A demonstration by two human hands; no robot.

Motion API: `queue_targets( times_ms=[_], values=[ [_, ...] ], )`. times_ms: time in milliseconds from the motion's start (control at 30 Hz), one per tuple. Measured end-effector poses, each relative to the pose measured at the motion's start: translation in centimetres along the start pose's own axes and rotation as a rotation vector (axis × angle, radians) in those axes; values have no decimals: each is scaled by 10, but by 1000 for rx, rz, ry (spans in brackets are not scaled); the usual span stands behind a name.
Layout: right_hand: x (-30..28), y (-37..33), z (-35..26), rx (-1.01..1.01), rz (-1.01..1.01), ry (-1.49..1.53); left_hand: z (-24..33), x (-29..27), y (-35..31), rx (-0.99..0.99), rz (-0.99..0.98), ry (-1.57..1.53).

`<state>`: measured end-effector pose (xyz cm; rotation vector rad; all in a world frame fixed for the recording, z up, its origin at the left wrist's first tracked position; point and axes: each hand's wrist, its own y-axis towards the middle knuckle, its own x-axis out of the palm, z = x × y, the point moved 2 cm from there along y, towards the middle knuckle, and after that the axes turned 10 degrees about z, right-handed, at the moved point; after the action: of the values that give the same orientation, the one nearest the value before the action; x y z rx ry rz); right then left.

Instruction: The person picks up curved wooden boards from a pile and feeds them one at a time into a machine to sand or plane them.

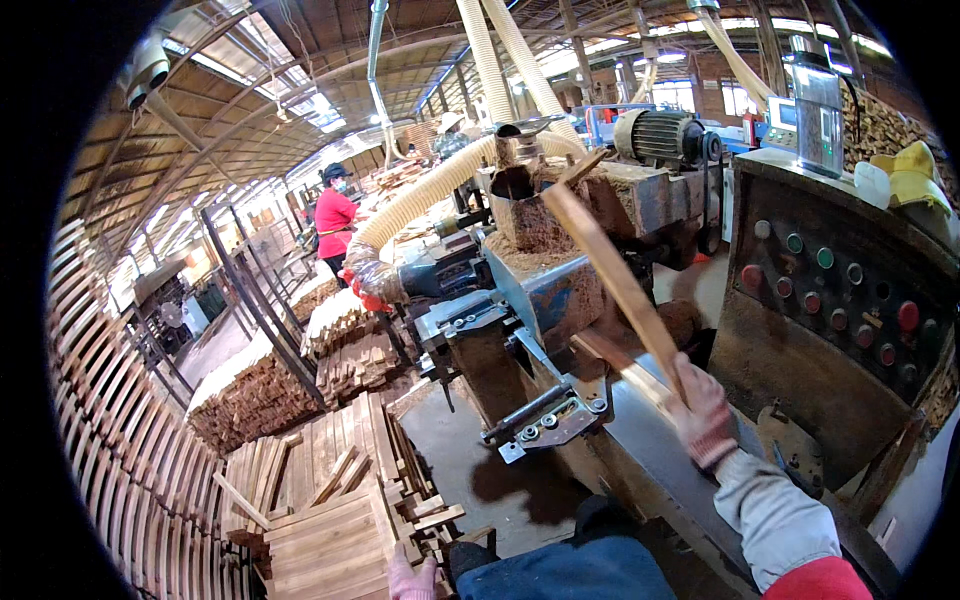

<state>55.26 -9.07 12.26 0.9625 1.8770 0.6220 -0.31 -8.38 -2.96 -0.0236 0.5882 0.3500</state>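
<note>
My right hand [703, 415], in a pinkish work glove, is closed round the near end of a long wooden strip [615, 270]. The strip slants up and away to the left, its far end raised over the sawdust-covered machine [560, 300]. A second wooden strip [635, 375] lies lower on the metal bed, its near end by the same hand; I cannot tell whether the hand touches it. At the bottom edge, my left hand [412, 580], also gloved, is beside the stack of wooden boards [320, 550], partly cut off, fingers apart with nothing seen in them.
A control panel [840, 300] with several buttons stands at right, a clear bottle [817, 110] and yellow cloth [910, 175] on top. A ribbed hose [430, 195] runs to the machine. Wood piles [250, 395] fill the left; a person in red [335, 215] stands beyond.
</note>
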Motion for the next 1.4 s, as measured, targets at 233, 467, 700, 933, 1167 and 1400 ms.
queue_targets(
  times_ms=[233, 467, 700, 933, 1167, 1400],
  values=[
    [-5, -47, 3, -169, -178, -118, -57, 37, 84, 146, -1, 860],
    [-184, -99, -58, 20, -564, -362, -157, 38, 145, -164, 84, 856],
    [-126, -83, -30, -153, -409, -414, -129, 22, 133, -118, 111, 203],
    [-9, -3, -3, -255, -380, -362, 40, 43, 32, -236, 81, -911],
    [25, -51, -113, 82, -684, 318, 191, 141, -28, 10, 135, -960],
    [-137, -113, -87, 294, -523, -142, 235, 187, -108, 12, -764, -1076]
  ],
)
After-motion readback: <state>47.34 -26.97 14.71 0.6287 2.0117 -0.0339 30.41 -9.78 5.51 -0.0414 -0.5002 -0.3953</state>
